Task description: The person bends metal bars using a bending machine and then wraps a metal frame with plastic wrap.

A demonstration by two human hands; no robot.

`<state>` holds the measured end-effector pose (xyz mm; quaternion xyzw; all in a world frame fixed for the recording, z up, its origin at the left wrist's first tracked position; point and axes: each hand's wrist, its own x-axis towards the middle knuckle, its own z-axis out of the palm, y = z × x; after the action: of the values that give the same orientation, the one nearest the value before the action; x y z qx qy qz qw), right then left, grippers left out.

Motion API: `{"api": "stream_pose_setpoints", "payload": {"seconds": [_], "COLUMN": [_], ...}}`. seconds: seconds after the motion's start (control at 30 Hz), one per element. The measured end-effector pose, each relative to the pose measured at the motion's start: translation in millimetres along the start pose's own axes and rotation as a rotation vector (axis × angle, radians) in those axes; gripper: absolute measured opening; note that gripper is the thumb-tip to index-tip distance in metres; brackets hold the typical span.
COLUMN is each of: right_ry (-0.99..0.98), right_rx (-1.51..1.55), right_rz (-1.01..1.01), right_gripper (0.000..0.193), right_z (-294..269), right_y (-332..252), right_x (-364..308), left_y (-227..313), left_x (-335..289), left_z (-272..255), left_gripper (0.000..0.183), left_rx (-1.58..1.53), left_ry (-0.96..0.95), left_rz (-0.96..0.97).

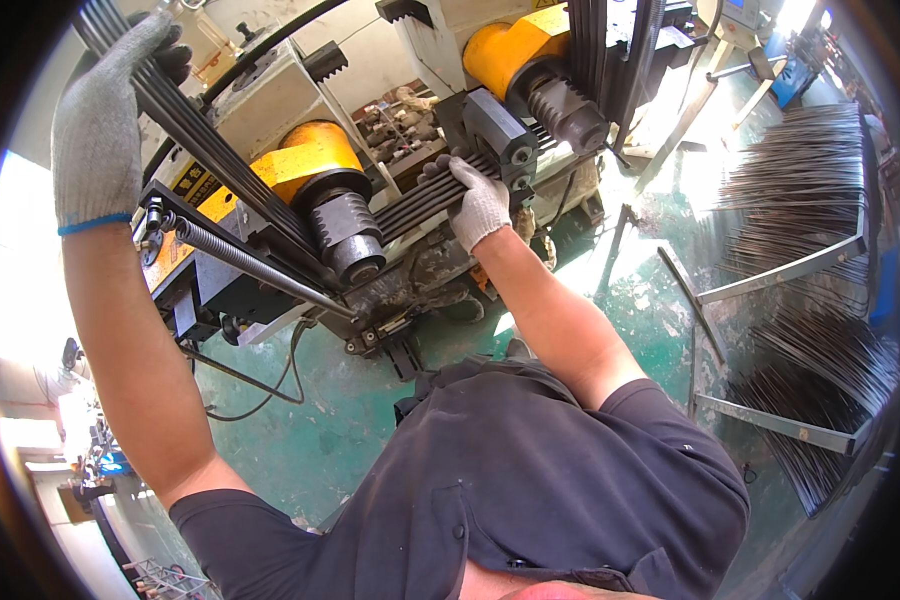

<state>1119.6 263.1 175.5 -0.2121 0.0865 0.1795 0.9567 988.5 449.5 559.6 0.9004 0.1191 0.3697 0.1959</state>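
A bundle of dark metal rods [230, 160] runs through a bending machine, bent upward at both ends around its rollers. My left hand [100, 140], in a grey glove with a blue cuff, is raised at the upper left with its fingers closed around the rods' upper left end. At the middle stretch of rods, my right hand [478, 205], also gloved, has its fingers closed over them, right beside a grey clamp block [495, 135]. The left ribbed roller [345, 235] sits under a yellow arm [310, 155]; a matching right roller [567, 112] stands beyond the block.
Stacks of thin dark rods [800, 190] lie at the right on metal racks [785, 270]. A coil spring [240, 260] stretches along the machine's left arm. A black cable [260, 400] hangs over the green floor [320, 440]. Other equipment stands at the far left and upper right.
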Motion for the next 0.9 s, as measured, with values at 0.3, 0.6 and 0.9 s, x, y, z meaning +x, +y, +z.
{"api": "stream_pose_setpoints", "payload": {"seconds": [0.3, 0.6, 0.9], "right_ry": [0.029, 0.007, -0.028], "right_rx": [0.107, 0.054, 0.047], "right_rz": [0.104, 0.055, 0.122], "right_gripper": [0.013, 0.021, 0.021], "right_z": [-8, -24, -30], "right_y": [6, 1, 6], "right_x": [3, -5, 0], "left_y": [-19, -47, -30], "left_x": [2, 2, -6], "left_z": [-24, -28, -34], "left_gripper": [0.037, 0.036, 0.036], "left_rx": [-0.217, -0.044, -0.012], "left_ry": [0.078, 0.02, 0.008], "left_rz": [0.016, -0.021, -0.128]}}
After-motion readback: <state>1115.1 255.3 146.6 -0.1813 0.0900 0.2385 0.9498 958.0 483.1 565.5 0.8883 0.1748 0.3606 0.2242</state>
